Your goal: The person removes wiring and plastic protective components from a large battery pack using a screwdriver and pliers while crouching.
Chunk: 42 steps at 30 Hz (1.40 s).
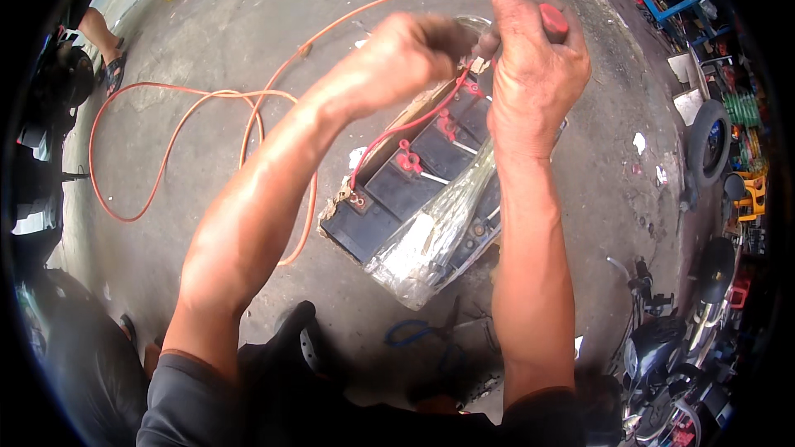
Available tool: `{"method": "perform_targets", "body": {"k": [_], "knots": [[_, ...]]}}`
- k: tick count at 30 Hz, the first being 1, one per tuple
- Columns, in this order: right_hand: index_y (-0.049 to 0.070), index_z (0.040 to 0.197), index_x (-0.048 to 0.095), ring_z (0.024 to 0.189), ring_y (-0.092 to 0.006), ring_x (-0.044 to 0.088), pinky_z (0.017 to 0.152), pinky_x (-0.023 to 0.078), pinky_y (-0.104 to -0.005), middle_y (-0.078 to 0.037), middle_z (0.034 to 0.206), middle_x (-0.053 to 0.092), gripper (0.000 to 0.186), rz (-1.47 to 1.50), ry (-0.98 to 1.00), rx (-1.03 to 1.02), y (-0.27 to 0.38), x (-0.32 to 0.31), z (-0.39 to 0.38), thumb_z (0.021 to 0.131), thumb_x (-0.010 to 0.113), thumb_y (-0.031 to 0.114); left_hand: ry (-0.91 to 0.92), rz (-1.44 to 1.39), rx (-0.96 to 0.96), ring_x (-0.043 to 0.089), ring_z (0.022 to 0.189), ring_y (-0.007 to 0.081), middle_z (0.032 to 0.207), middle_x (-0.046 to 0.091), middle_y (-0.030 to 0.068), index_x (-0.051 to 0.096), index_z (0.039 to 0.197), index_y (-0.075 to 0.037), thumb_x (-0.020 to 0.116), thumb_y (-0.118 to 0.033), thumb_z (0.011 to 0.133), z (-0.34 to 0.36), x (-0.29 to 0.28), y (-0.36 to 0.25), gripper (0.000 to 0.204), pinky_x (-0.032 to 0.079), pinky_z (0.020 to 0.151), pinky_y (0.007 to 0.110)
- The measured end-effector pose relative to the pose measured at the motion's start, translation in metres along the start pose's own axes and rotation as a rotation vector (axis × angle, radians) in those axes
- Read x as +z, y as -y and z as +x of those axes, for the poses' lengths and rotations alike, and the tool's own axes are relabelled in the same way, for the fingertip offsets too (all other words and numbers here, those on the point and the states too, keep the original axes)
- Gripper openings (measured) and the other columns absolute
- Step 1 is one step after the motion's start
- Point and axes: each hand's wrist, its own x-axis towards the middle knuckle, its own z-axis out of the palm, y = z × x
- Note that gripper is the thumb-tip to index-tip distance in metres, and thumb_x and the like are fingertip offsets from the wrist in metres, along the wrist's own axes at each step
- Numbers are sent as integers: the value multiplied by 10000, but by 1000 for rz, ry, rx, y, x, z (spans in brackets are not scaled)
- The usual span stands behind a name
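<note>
A pack of black batteries (405, 191) lies on the ground in front of me, edged with torn brown cardboard (330, 213). Clear plastic wrap (426, 240) covers its near right side. Red terminal covers (408, 161) sit on its top, and a red wire (414, 123) runs along its left side toward my hands. Over the pack's far end, my right hand (534, 70) is closed around a tool with a rounded red end (554, 23); the rest is mostly hidden. Close by on the left, my left hand (410, 54) is curled and smeared by motion, its fingers unclear.
An orange cable (170, 149) loops over the concrete at left and behind the pack. Blue-handled scissors (407, 333) lie near my feet. A tyre (709, 141) and a motorcycle (662, 356) stand at right. Another person's foot (114, 70) shows at far left.
</note>
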Motion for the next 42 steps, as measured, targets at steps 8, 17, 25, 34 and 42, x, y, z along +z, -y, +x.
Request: {"method": "perform_targets", "body": {"k": [8, 17, 25, 34, 42], "knots": [[-1, 972, 596, 634, -113, 582, 546, 441, -265, -58, 797, 630, 227, -62, 124, -155, -19, 2, 9, 901, 689, 194, 0, 96, 459, 622, 672, 163, 673, 629, 105, 682, 855, 37, 675, -375, 942, 28, 10, -79, 421, 500, 645, 311], [-10, 1228, 516, 1099, -119, 532, 913, 471, -292, -53, 1220, 551, 369, -116, 671, -509, -54, -42, 42, 955, 660, 193, -154, 824, 888, 622, 647, 373, 683, 602, 195, 656, 774, 2, 599, -148, 822, 45, 26, -46, 168, 506, 624, 470], [-44, 1204, 571, 1023, -142, 594, 855, 497, -304, -99, 1141, 641, 431, -447, 464, -111, -72, -49, -22, 909, 719, 234, -104, 621, 469, 692, 861, 408, 858, 702, 249, 689, 950, 6, 626, -111, 756, 29, 22, -60, 235, 544, 775, 471], [6, 1036, 670, 795, -200, 645, 756, 514, -331, -83, 908, 679, 228, -538, 255, 12, -94, -75, -68, 921, 732, 194, -216, 328, 286, 672, 841, 270, 919, 691, 159, 584, 1069, 41, 717, -183, 810, 8, 41, -35, 367, 525, 750, 403], [-11, 1013, 670, 821, -232, 663, 726, 511, -378, -127, 893, 692, 159, -444, 389, 78, -94, -84, -54, 916, 697, 111, 199, 79, -27, 649, 846, 176, 911, 699, 134, 646, 1128, 45, 620, -19, 878, 1, 24, 13, 259, 528, 755, 372]]}}
